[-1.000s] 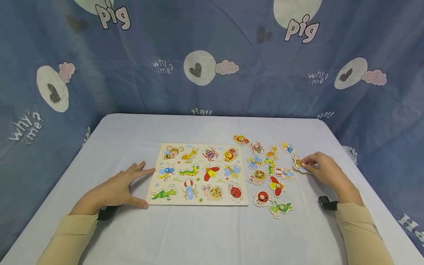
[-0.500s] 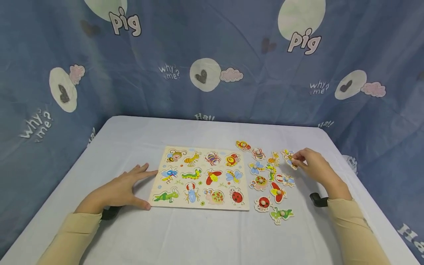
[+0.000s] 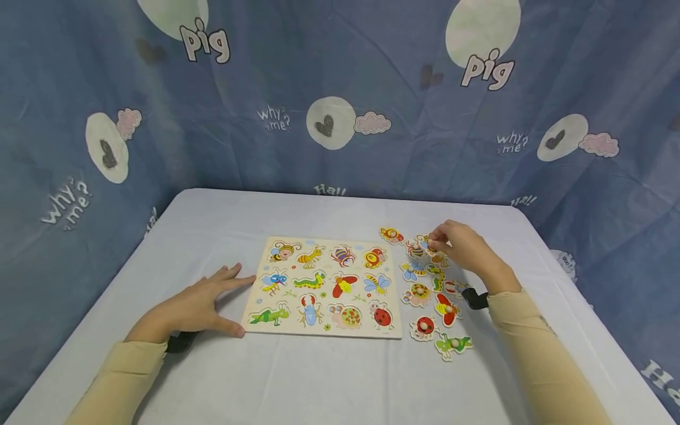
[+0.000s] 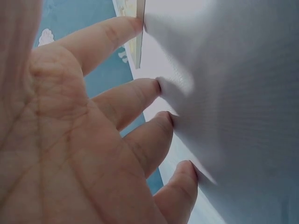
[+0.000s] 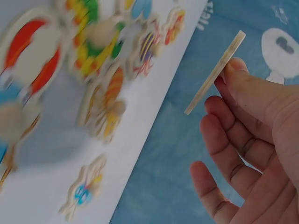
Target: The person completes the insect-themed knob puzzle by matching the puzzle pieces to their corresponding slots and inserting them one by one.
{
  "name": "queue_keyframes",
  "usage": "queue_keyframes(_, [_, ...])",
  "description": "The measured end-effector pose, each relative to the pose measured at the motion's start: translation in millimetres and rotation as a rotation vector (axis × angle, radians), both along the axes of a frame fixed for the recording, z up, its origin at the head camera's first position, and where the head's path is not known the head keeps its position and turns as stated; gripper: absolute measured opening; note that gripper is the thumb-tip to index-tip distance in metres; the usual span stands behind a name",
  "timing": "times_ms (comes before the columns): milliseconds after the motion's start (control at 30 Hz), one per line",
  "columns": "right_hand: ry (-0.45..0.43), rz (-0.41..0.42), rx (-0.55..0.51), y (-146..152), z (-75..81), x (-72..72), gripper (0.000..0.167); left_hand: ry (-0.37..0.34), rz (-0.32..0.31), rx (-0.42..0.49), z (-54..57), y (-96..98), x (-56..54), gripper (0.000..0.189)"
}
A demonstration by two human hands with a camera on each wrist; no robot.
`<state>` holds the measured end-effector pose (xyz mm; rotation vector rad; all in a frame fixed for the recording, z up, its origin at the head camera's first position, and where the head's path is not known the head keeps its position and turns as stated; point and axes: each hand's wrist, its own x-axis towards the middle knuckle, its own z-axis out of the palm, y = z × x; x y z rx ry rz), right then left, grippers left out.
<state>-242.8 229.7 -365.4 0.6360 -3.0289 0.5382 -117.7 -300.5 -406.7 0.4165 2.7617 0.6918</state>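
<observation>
My right hand [image 3: 466, 249] pinches a wooden bee puzzle piece [image 3: 424, 240] between thumb and fingers, above the loose pieces. In the right wrist view the piece [image 5: 215, 72] appears edge-on, raised off the white table. On the left, my left hand [image 3: 193, 302] lies with fingers spread, thumb and index finger at the left edge of the insect puzzle board [image 3: 340, 332]. The left wrist view has one fingertip against the board's side [image 4: 140, 35] and the other fingertips on the cloth. Printed on the board are a bee, caterpillar, ladybug and other insects.
Right of the board lie several knobbed pieces, among them a ladybug [image 3: 425, 327], a grasshopper [image 3: 453, 345], a snail [image 3: 417, 295] and a red-winged fly [image 3: 447, 310]. A mosquito piece [image 5: 83, 193] lies near the table edge. A blue printed curtain [image 3: 340, 165] hangs behind the table.
My right hand has lifted the bee piece from the right of the group and carried it left over the other pieces. The left hand keeps its place at the board.
</observation>
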Motion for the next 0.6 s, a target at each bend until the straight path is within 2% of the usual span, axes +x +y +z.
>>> queue_keyframes(300, [-0.012, 0.048, 0.024, -38, 1.2, -9.8, 0.016, 0.007, 0.005, -0.006, -2.0, -0.6, 2.1, 0.114])
queue_keyframes(600, [0.008, 0.137, 0.048, -86, 3.2, -18.1, 0.016, 0.0, 0.007, -0.018, 0.1, -0.1, 2.7, 0.114])
